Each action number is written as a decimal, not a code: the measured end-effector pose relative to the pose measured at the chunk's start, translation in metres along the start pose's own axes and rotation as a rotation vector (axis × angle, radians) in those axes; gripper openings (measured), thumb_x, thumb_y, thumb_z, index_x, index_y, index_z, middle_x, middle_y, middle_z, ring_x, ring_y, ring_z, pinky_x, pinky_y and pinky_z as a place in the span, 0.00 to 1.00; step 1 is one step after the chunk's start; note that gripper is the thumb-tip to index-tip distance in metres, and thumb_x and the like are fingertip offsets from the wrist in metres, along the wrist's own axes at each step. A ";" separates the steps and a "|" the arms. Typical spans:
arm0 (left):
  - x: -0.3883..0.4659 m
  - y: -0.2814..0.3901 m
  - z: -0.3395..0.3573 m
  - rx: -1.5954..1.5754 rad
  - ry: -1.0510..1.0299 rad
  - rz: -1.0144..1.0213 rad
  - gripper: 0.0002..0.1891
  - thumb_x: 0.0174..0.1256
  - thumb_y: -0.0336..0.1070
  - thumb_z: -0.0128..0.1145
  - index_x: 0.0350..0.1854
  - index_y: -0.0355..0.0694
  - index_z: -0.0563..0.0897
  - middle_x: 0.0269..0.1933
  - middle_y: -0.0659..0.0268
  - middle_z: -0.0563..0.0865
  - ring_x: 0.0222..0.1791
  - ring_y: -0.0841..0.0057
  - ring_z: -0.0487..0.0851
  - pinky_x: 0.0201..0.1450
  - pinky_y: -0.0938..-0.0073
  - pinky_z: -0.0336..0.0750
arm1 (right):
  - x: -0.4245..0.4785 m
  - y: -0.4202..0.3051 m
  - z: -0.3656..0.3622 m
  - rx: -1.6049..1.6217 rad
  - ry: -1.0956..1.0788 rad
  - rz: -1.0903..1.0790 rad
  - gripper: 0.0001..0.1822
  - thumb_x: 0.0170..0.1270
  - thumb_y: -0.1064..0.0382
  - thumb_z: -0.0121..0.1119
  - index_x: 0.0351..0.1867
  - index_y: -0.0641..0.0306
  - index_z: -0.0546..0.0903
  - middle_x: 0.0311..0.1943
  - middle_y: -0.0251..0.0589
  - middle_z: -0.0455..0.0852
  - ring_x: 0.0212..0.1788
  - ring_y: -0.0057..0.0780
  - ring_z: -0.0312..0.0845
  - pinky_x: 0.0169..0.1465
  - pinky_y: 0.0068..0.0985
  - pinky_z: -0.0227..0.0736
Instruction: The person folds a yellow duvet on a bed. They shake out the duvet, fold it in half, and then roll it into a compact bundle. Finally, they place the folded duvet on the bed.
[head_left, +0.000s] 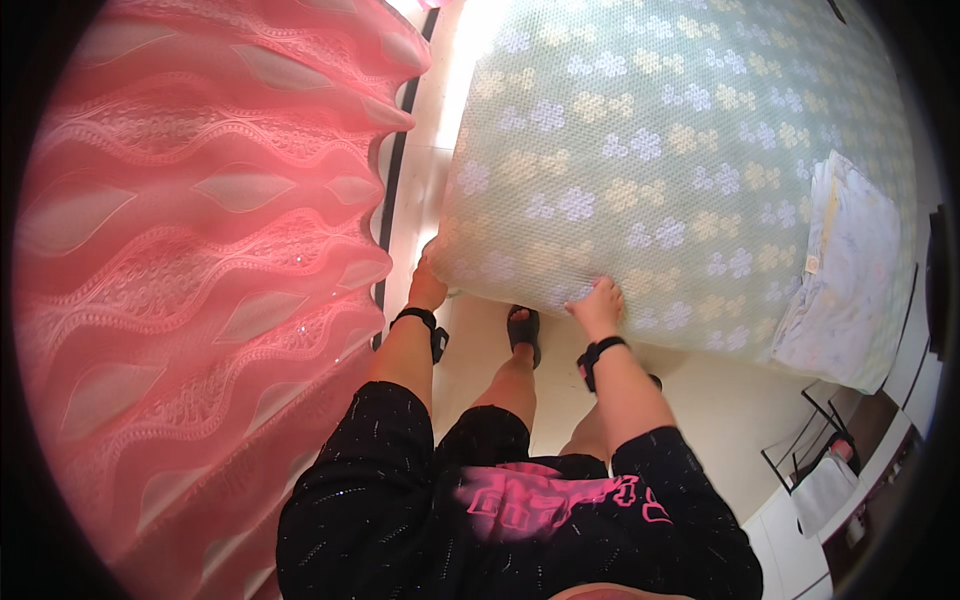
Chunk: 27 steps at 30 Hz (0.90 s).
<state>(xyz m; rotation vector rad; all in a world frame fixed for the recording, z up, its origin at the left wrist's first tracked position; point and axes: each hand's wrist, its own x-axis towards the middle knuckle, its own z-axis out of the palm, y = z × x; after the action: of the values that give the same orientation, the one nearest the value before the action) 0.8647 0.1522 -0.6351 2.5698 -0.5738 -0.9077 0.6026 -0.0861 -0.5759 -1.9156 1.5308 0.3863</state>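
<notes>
A mattress in a pale green cover with yellow and lilac flowers (637, 172) lies before me. At its near left corner is my left hand (429, 285), its fingers partly hidden by the corner; how firmly they hold cannot be seen. My right hand (600, 306) rests on the near edge, thumb and fingers bent against the cover, which dents a little there. Folded light cloth with a pale print and a yellow strip (855, 277) lies on the right side of the mattress, away from both hands.
Pink curtains with lace bands (225, 187) hang at the left, close to my left arm. Below the near edge is the beige floor (480, 352), where my sandaled foot (523, 330) stands. A black metal frame (802, 442) with white cloth (825, 491) stands at the lower right.
</notes>
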 end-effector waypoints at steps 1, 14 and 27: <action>0.004 -0.007 0.003 0.023 -0.077 -0.056 0.35 0.55 0.26 0.50 0.68 0.36 0.55 0.56 0.43 0.75 0.59 0.55 0.72 0.61 0.62 0.67 | 0.011 -0.006 -0.004 -0.080 -0.085 0.048 0.40 0.36 0.53 0.77 0.50 0.66 0.69 0.52 0.50 0.74 0.58 0.46 0.66 0.61 0.36 0.62; 0.022 -0.065 0.087 -0.509 -0.058 -0.380 0.16 0.57 0.35 0.59 0.48 0.37 0.78 0.43 0.59 0.84 0.43 0.69 0.82 0.43 0.72 0.74 | 0.042 -0.019 0.005 -0.152 -0.158 0.130 0.42 0.27 0.55 0.81 0.46 0.72 0.72 0.49 0.56 0.77 0.55 0.49 0.70 0.59 0.35 0.66; -0.114 -0.059 0.026 -1.272 0.027 -0.450 0.20 0.53 0.33 0.48 0.50 0.35 0.76 0.42 0.63 0.82 0.42 0.73 0.80 0.45 0.73 0.72 | 0.037 -0.019 -0.001 -0.195 -0.146 0.077 0.43 0.27 0.53 0.80 0.46 0.74 0.72 0.47 0.56 0.80 0.52 0.48 0.76 0.55 0.34 0.71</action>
<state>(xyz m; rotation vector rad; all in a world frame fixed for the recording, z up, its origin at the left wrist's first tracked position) 0.7814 0.2523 -0.6225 1.5034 0.5122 -0.9138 0.6312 -0.1127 -0.5917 -1.9308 1.5207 0.7171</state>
